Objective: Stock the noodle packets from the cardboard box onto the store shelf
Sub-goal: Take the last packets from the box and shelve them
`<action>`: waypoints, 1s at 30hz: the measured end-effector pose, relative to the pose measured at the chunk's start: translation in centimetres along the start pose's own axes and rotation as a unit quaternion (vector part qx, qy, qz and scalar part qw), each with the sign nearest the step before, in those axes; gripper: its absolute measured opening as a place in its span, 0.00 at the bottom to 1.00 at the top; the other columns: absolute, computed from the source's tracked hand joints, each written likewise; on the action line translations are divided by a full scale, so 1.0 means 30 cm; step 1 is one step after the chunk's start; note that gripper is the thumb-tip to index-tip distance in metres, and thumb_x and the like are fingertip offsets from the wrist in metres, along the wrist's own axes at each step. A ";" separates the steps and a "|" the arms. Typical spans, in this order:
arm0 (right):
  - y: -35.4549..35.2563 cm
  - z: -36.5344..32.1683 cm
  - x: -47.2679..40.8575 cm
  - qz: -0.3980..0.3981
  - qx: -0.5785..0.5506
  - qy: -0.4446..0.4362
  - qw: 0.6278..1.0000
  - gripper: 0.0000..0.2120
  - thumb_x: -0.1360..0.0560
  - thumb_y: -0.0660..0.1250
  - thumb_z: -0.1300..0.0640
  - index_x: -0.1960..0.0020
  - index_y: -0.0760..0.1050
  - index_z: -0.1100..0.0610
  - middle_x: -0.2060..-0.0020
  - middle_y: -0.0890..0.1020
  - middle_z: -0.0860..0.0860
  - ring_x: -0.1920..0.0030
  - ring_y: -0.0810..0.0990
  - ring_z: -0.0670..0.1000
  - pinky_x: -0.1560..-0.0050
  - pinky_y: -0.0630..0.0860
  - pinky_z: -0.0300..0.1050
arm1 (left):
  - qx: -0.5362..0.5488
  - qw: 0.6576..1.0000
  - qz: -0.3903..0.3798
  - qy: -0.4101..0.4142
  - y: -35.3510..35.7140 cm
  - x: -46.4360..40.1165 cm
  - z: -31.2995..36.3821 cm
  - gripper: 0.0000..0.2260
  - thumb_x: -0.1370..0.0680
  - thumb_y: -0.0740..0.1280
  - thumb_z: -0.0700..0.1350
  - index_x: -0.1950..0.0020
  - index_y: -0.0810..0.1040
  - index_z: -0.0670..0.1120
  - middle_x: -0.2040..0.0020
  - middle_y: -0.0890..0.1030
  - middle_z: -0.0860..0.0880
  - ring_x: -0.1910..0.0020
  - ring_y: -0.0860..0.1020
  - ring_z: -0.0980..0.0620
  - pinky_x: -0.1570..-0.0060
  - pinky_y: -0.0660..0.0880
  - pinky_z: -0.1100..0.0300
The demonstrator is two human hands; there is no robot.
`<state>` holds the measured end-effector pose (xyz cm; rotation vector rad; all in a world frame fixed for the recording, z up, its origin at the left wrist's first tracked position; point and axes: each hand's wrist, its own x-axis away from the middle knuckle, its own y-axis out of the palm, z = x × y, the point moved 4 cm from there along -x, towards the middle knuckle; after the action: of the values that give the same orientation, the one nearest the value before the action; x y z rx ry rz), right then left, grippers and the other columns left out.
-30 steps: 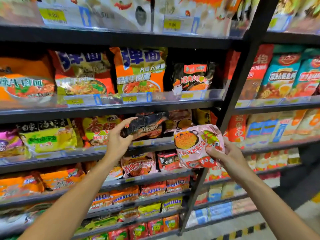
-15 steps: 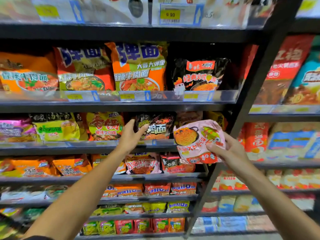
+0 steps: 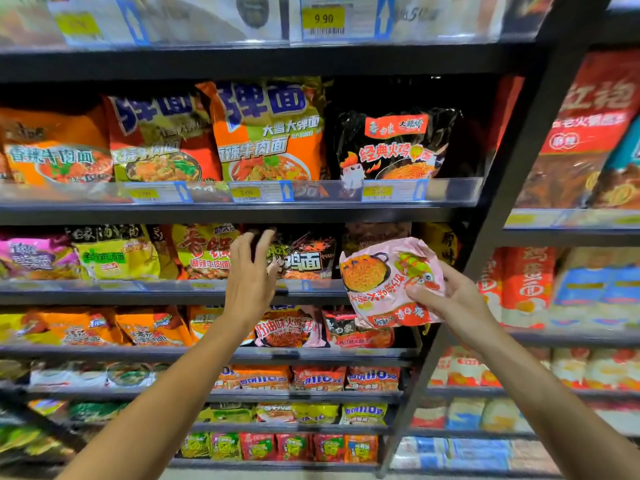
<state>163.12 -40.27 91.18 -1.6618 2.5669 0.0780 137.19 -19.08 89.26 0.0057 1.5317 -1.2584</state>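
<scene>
Right hand [image 3: 450, 299] was clamped on a pink noodle packet [image 3: 388, 282]; left hand [image 3: 249, 275], fingers spread, was held against a black packet [image 3: 304, 258] ahead. Knocking shelved packets over was judged possible.

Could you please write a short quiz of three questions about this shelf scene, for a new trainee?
1. True or false: the left hand holds a packet.
2. Which colour is the noodle packet that the right hand grips? A) pink B) green C) blue
3. Fill in: the black packet that stands just beyond the left hand's fingers is on the ____ shelf below the shelf with the clear 9.90 price tag.

Key: 1. false, the hand is open and empty. 2. A. 3. second.
</scene>
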 end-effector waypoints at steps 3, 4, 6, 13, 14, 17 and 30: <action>0.004 -0.018 -0.016 -0.023 0.004 -0.005 1.000 0.20 0.24 0.72 0.61 0.34 0.76 0.49 0.47 0.87 0.51 0.48 0.87 0.53 0.50 0.84 0.47 | -0.037 0.999 -0.023 0.024 0.017 0.024 0.004 0.26 0.25 0.69 0.34 0.27 0.71 0.46 0.28 0.63 0.38 0.28 0.61 0.35 0.32 0.67 0.42; 0.004 -0.029 -0.023 -0.032 0.009 -0.007 0.999 0.19 0.24 0.72 0.62 0.35 0.77 0.49 0.48 0.87 0.51 0.48 0.87 0.53 0.50 0.84 0.46 | -0.047 0.998 -0.033 0.017 0.015 0.028 0.003 0.25 0.25 0.69 0.34 0.28 0.72 0.45 0.27 0.63 0.38 0.27 0.60 0.34 0.31 0.66 0.41; 0.005 -0.046 -0.037 -0.062 0.034 -0.008 0.997 0.18 0.23 0.72 0.61 0.35 0.76 0.50 0.47 0.87 0.51 0.47 0.87 0.53 0.49 0.84 0.46 | -0.042 0.999 -0.015 0.009 -0.010 0.023 0.012 0.21 0.24 0.70 0.39 0.31 0.75 0.44 0.27 0.63 0.38 0.27 0.59 0.34 0.30 0.64 0.40; 0.057 -0.118 -0.109 -0.182 0.187 0.010 0.965 0.19 0.24 0.74 0.60 0.34 0.76 0.53 0.48 0.86 0.50 0.49 0.86 0.50 0.51 0.84 0.47 | 0.355 0.906 -0.221 0.067 -0.137 -0.045 0.321 0.34 0.25 0.74 0.53 0.23 0.62 0.56 0.29 0.70 0.56 0.31 0.70 0.59 0.34 0.70 0.63; 0.075 -0.128 -0.116 -0.200 0.224 0.002 0.954 0.18 0.24 0.74 0.60 0.36 0.77 0.53 0.49 0.86 0.49 0.51 0.86 0.49 0.54 0.83 0.47 | 0.380 0.883 -0.272 0.046 -0.123 -0.054 0.350 0.38 0.27 0.76 0.54 0.23 0.59 0.59 0.30 0.70 0.58 0.33 0.72 0.60 0.37 0.72 0.64; 0.116 -0.135 -0.136 -0.229 0.295 -0.014 0.928 0.16 0.25 0.75 0.59 0.38 0.78 0.53 0.49 0.85 0.50 0.51 0.86 0.51 0.52 0.83 0.51 | 0.370 0.882 -0.284 0.068 -0.095 -0.093 0.380 0.31 0.28 0.77 0.54 0.28 0.68 0.58 0.35 0.76 0.59 0.39 0.76 0.61 0.41 0.75 0.59; 0.109 0.073 -0.036 -0.035 0.029 0.027 0.999 0.35 0.29 0.78 0.56 0.27 0.66 0.46 0.38 0.78 0.47 0.41 0.83 0.48 0.42 0.82 0.49 | 0.625 0.737 -0.111 -0.230 -0.015 -0.014 0.276 0.18 0.25 0.74 0.45 0.39 0.72 0.46 0.45 0.82 0.44 0.46 0.82 0.47 0.50 0.81 0.52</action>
<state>160.66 -37.77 89.10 -1.7531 2.5202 -0.0464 142.95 -24.75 91.21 0.3653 0.0456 -2.0806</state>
